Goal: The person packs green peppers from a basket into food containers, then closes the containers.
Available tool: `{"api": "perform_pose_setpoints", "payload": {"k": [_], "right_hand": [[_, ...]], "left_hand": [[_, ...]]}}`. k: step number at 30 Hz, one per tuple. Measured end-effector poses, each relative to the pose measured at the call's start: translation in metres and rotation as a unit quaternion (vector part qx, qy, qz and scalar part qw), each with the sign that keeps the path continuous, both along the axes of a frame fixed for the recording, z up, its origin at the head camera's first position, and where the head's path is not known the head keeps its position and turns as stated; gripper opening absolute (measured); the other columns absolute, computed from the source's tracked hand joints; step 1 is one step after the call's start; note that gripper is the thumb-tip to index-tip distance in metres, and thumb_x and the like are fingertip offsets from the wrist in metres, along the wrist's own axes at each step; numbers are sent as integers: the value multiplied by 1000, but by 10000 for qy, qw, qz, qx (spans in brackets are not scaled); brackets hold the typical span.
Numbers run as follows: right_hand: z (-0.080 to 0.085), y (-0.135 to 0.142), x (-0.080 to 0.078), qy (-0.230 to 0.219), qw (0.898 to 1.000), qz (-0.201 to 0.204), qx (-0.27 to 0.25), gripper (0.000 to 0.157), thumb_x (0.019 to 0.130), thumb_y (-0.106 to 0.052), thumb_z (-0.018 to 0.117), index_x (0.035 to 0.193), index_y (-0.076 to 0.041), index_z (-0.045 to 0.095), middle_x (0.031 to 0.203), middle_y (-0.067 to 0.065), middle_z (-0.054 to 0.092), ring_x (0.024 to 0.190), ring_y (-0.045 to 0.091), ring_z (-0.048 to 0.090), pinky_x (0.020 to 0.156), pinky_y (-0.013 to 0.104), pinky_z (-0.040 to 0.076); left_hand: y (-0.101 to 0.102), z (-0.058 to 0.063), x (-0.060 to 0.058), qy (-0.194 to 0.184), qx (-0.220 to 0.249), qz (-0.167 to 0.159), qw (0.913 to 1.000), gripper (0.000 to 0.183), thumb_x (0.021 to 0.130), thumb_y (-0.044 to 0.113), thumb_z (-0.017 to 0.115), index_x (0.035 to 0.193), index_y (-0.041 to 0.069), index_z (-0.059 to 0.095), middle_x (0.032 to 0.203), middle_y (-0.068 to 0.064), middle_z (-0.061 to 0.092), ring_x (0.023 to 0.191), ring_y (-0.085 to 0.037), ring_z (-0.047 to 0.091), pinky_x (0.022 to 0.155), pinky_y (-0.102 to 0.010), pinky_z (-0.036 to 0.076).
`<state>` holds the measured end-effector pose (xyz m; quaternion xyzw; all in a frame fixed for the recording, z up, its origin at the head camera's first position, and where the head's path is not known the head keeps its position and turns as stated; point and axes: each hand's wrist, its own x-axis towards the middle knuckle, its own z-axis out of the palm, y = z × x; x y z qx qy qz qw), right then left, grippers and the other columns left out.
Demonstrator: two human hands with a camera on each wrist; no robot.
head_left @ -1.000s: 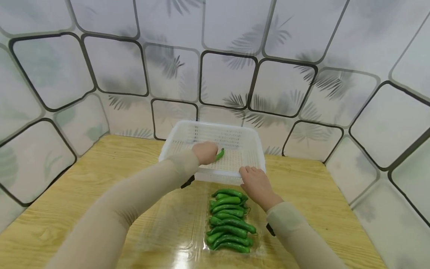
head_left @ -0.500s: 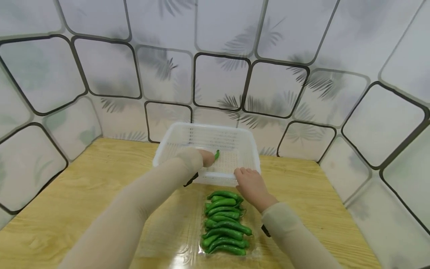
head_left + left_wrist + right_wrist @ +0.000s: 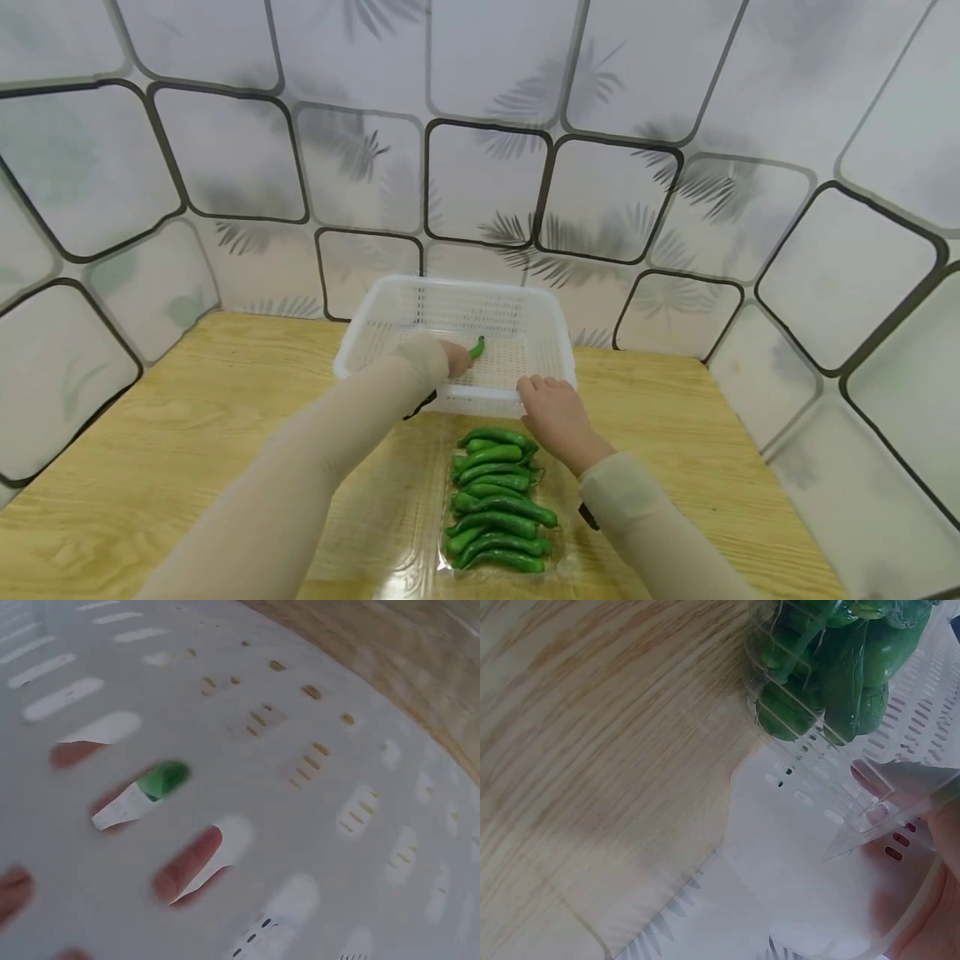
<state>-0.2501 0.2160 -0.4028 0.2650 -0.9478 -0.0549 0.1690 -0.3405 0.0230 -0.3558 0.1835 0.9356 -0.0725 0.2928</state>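
Note:
Inside a white perforated plastic basket (image 3: 454,286), my left hand (image 3: 458,358) pinches the lower end of a single green pepper (image 3: 477,347). The left wrist view looks through the slots of the basket wall (image 3: 247,772), where parts of fingers (image 3: 187,862) and a bit of green pepper (image 3: 165,778) show. My right hand (image 3: 555,421) grips the basket's near right rim, with its fingers over the edge. In front of the basket, several green peppers (image 3: 498,504) lie stacked in a row in a clear plastic box; the right wrist view shows their ends (image 3: 847,675) through the plastic.
An open clear lid (image 3: 382,525) lies flat to the left of the peppers. All of it stands on a wood-grain table (image 3: 225,400). A patterned wall (image 3: 360,167) rises right behind the basket and at both sides.
My left hand has shifted right and lower in the basket, closer round the pepper, which stands slightly more upright. The right hand stays on the rim. The view has drifted slightly.

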Motion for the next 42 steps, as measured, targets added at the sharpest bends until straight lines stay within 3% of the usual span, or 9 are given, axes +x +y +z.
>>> {"api": "perform_pose_setpoints", "payload": {"k": [2,4,5,12,18,23,26,36,42], "right_hand": [[0,-1,1,32,10000,45,-50,38,72,-19,82,85,-9,47,74,2,49,65,19,50,56,31,38],[0,-2,1,62,9999,78,-87,39,71,-19,82,84,-9,47,74,2,49,64,20,49,56,31,38],[0,-2,1,77,9999,96,-99,39,71,-18,82,84,-9,47,73,2,49,64,20,49,56,31,38],[-1,-3,0,194,9997,124,-98,38,70,-18,83,84,-9,48,72,2,48,63,19,48,55,31,37],[0,-2,1,196,9996,167,-119,38,70,-17,83,85,-8,49,73,3,49,63,20,49,55,31,38],[1,0,0,131,9999,68,-64,37,72,-18,82,85,-8,49,73,3,49,63,20,48,56,31,37],[1,0,0,91,9999,66,-20,38,72,-19,82,84,-8,48,72,3,47,62,19,47,56,31,36],[2,-2,1,46,10000,72,33,38,72,-18,81,83,-7,46,71,3,46,61,20,46,55,31,37],[4,-1,1,16,9999,90,51,38,73,-18,81,84,-7,46,71,3,47,61,20,47,55,31,38]], "left_hand": [[-1,-5,-2,50,195,126,9997,46,104,28,23,149,19,24,151,-6,27,137,-24,23,110,-36,20],[-2,-12,-7,-56,870,731,9935,47,104,32,22,148,19,28,149,-8,31,136,-26,26,109,-38,22],[-2,-15,-9,-25,892,749,9932,46,104,32,23,147,20,30,148,-8,32,135,-25,27,108,-38,23],[0,-25,-20,242,476,-210,9984,36,101,11,35,133,12,51,130,-8,52,108,-20,49,89,-31,39],[-7,-32,-31,346,1336,-308,9900,23,93,8,55,114,8,66,115,-5,62,107,-21,56,87,-33,46],[-14,-28,-32,604,1686,-288,9834,1,87,6,65,86,5,65,81,-4,64,74,-17,60,67,-30,48],[-16,-22,-28,639,1799,-100,9816,10,86,7,67,79,6,60,73,-3,62,67,-16,58,64,-30,47],[-29,-12,-18,755,2205,48,9724,28,87,10,66,112,3,56,93,-6,61,79,-17,60,73,-33,49],[-37,2,-5,838,2705,-67,9590,31,88,11,65,116,2,56,111,-12,60,97,-22,59,80,-33,49]]}}
